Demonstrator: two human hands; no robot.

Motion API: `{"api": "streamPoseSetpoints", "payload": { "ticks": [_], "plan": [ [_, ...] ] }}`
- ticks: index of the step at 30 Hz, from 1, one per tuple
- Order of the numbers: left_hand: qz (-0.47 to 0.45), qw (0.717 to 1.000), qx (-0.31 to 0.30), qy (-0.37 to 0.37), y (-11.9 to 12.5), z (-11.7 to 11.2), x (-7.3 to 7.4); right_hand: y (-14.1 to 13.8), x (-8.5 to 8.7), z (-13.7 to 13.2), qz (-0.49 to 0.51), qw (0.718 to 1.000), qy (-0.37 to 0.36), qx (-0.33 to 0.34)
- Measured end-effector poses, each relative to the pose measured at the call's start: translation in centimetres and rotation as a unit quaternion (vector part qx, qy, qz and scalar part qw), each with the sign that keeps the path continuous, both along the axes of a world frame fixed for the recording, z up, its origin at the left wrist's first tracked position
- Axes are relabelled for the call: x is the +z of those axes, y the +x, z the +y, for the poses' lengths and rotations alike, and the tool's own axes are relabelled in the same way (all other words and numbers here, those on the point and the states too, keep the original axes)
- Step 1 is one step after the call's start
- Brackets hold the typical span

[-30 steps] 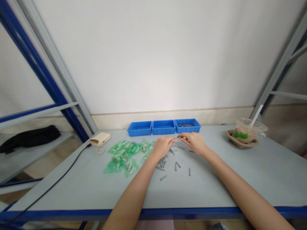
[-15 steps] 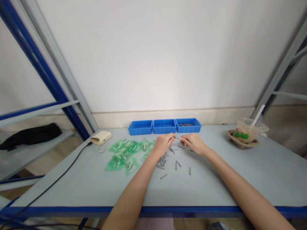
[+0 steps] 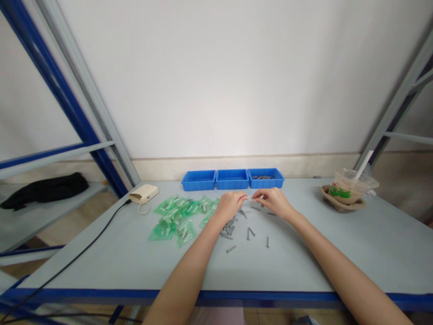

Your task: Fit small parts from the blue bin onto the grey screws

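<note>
**Both hands pinched on one small part above the loose screws**

We read the left hand (image 3: 230,205) and the right hand (image 3: 275,202) as meeting fingertip to fingertip just above the table (image 3: 304,262). Both are closed to a thumb-and-finger pinch, with the other fingers curled. Between the two pinches sits a small grey part (image 3: 251,197). It is held at both ends, but it is too small for us to tell whether it is a single screw or a screw with something fitted on it.

Positions relative to the hands:

- Directly beneath and just nearer than the hands: the loose screws (image 3: 233,230), scattered flat on the table.
- Just outboard of the left hand: a pile of green bags (image 3: 176,216), each with pale contents. The nearest bag is touching or almost touching the left hand.
- Beyond the fingertips: three blue bins in a row. The right bin (image 3: 267,183) holds a thin layer of dark screws. The middle bin (image 3: 232,184) and the left bin (image 3: 198,185) show no contents from this angle.
- Well outboard of the right hand: a lidded drink cup (image 3: 352,187) with a straw.

We judge the work to be at an early stage. Only one bin shows a small deposit, many screws remain loose, and the bag pile is large.
</note>
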State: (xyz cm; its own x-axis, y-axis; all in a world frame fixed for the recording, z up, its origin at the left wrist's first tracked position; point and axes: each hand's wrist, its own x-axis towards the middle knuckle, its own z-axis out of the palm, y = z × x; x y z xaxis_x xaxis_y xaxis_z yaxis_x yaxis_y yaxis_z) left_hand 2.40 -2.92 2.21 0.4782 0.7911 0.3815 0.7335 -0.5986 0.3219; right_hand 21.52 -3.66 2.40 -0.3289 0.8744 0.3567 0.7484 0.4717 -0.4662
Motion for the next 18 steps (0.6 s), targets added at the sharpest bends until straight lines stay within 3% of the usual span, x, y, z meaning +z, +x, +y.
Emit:
{"api": "streamPoseSetpoints", "payload": {
  "ticks": [18],
  "plan": [
    [0.021, 1.000, 0.012, -0.014, 0.11, -0.07, 0.08, -0.03, 0.31, -0.30, -0.059, 0.998, 0.013, 0.033]
  ]
}}
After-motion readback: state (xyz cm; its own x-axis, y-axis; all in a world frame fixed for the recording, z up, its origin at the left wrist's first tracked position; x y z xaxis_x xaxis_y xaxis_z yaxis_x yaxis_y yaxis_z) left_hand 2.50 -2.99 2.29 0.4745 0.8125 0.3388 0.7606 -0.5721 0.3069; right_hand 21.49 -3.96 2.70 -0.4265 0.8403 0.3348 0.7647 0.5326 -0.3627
